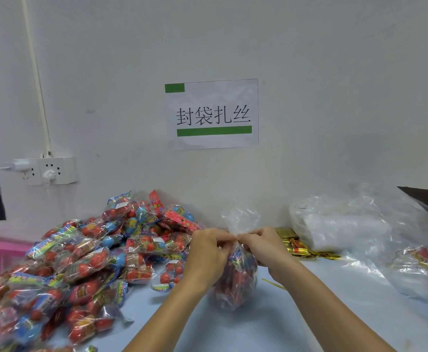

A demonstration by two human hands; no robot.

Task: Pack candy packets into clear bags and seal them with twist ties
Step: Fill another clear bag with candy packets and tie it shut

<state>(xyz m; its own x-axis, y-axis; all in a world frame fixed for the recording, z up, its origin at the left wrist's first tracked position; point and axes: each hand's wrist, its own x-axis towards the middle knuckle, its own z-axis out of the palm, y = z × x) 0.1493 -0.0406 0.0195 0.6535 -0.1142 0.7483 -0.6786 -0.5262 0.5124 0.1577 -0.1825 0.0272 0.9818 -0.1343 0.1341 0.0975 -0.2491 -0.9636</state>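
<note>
Centrally, low in the frame, a clear bag point(235, 278) stands on the pale blue worktop point(233, 331), filled with red and blue candy packets; its gathered neck flares open above the fingers. Both hands meet at that neck: the left hand point(209, 252) and the right hand point(265, 247) each pinch it with curled fingertips, touching one another, with a glint of gold tie point(238, 240) between them. Both forearms reach in from the bottom edge and converge upward.

At left, a big heap of packets point(80, 262) spreads across the worktop. Right of the hands lies a bundle of gold ties point(296, 246), and one loose tie point(274, 284) lies just beside the bag. At right sits a pile of empty bags point(340, 224). A paper sign point(213, 114) hangs on the wall at upper centre.
</note>
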